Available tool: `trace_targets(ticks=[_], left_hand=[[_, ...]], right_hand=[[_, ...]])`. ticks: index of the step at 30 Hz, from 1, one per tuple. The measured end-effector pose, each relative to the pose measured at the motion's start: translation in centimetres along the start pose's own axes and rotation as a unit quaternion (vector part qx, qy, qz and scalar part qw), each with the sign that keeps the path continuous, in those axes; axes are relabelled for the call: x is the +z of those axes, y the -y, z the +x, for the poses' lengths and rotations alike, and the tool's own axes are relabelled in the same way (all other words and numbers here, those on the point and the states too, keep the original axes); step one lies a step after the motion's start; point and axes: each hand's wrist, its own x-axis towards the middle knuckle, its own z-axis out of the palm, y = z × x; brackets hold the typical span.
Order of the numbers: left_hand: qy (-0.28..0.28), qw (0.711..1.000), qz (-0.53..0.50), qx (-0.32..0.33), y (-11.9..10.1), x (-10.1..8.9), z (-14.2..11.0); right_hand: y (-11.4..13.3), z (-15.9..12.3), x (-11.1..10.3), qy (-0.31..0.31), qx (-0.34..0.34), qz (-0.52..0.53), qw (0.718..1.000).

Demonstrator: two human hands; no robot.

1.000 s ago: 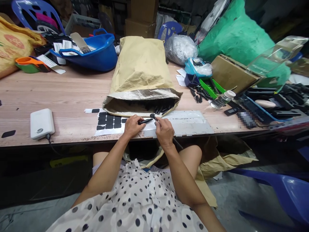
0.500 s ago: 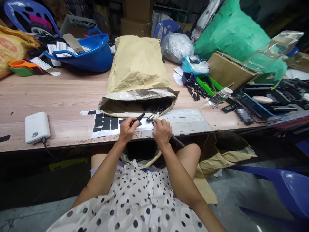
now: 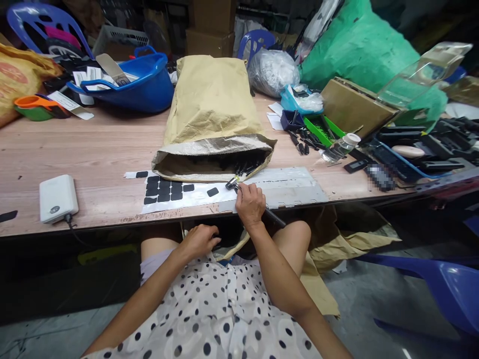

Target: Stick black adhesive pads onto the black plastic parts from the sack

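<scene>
Head camera view, looking down: the left hand (image 3: 204, 239) has just dropped from the tabletop to the lap, at the dark mouth of an open bag (image 3: 240, 245) below the table edge. The slim black piece it held beside the hammer half a second ago no longer shows; that suggests the piece is finished with up top. The fingers are loosely curled, but in that shadow I cannot tell whether they hold anything. The right hand (image 3: 251, 203), unmoved, is closed around a small hammer (image 3: 275, 217), its handle slanting toward the right knee, its head by a grey plate (image 3: 292, 192). Left of that, a white sheet (image 3: 194, 200) carries black pads (image 3: 163, 192). Just beyond, a tan sack (image 3: 215, 99) lies with its mouth toward the person, more slim black pieces (image 3: 249, 162) inside; its rim crowds the hammer head. Farther out stand a white box (image 3: 59, 198) with a cable at left, a bottle (image 3: 337, 151) at right, then a blue basin (image 3: 145, 89) and a green bag (image 3: 359, 55).
</scene>
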Motion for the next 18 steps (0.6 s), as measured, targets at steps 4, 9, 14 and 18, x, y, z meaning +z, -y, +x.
trace_targets(ticks=[4,9,14,18], left_hand=[[-0.111,0.987,-0.111,0.040,-2.4,-2.5,3.7],[-0.356,0.923,-0.111,-0.092,-3.9,-6.1,12.1],[-0.345,0.904,-0.082,-0.238,-4.0,-8.9,17.7],[-0.320,0.910,-0.089,-0.249,-3.4,-9.9,17.8]], right_hand=[[0.1,0.0,0.1,-0.007,-0.001,-0.008,1.000],[0.2,-0.1,0.1,-0.001,-0.001,-0.012,1.000],[0.1,0.0,0.1,0.008,-0.008,-0.012,1.000],[0.2,0.0,0.1,0.002,-0.006,-0.010,1.000]])
